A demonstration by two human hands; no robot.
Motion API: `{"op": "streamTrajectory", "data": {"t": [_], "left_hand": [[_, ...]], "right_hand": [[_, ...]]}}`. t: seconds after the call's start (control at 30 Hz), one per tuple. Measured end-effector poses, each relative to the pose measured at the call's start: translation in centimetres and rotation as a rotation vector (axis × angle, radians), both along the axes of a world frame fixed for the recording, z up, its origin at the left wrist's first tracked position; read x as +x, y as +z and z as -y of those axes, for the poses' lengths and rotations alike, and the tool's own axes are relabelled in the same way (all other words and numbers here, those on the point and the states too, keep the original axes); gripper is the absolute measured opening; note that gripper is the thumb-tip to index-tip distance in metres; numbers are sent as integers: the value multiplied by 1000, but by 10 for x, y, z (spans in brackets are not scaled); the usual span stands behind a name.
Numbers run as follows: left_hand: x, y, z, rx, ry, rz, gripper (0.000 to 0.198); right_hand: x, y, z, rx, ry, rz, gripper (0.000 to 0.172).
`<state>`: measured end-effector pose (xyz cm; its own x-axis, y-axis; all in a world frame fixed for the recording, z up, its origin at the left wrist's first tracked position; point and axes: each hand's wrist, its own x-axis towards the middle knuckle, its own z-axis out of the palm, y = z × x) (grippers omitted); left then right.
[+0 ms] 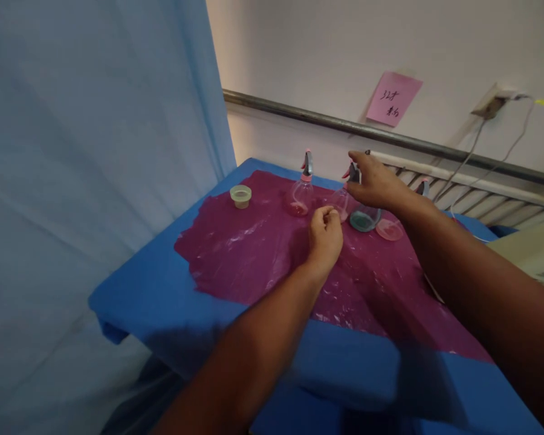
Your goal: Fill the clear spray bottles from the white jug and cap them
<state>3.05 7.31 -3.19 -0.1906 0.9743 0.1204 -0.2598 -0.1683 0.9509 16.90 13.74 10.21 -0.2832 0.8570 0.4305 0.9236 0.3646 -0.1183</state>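
Several clear spray bottles with grey and pink trigger heads stand in a row on a purple plastic sheet [249, 248]. The leftmost spray bottle [301, 194] has red liquid at its bottom. My right hand [375, 181] reaches over the second spray bottle [340, 197], thumb and fingers apart around its trigger head; firm contact cannot be made out. In front of that bottle's lower part, my left hand [325, 235] is closed with curled fingers, and whatever it holds is hidden. Beneath my right hand are a bottle of green liquid [364, 220] and a bottle of pink liquid [390, 229].
A small pale-green cup [240, 197] sits at the sheet's left. Blue cloth [163, 275] covers the table. Behind run a metal pipe [299, 115] and a radiator [485, 196]. A blue curtain [95, 121] hangs at left; a cream-coloured object [526, 251] is at right.
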Motion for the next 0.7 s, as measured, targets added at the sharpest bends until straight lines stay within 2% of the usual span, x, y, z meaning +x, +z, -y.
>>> {"op": "streamTrajectory", "data": {"t": [0.1,0.17,0.33,0.43,0.53,0.6,0.7], "left_hand": [[2,2,1,-6,-7,-1,12],[3,4,2,-14,-12,3,11],[3,6,3,-36,-25,8,14],[2,7,3,-47,-41,13,11],[0,10,4,-50,-26,28,10],[-4,15,7,-35,6,26,11],[-12,25,16,64,60,-32,13]], "right_hand": [[-27,13,5,69,40,-13,83],[-47,15,1,44,48,-49,80],[-92,-7,-24,-194,-25,-220,83],[-111,-23,-38,-202,-100,-309,77],[-120,-29,-43,-155,-154,-312,55],[-118,-28,-39,-141,-133,-304,43],[-103,-20,-21,-65,-38,-345,46]]}}
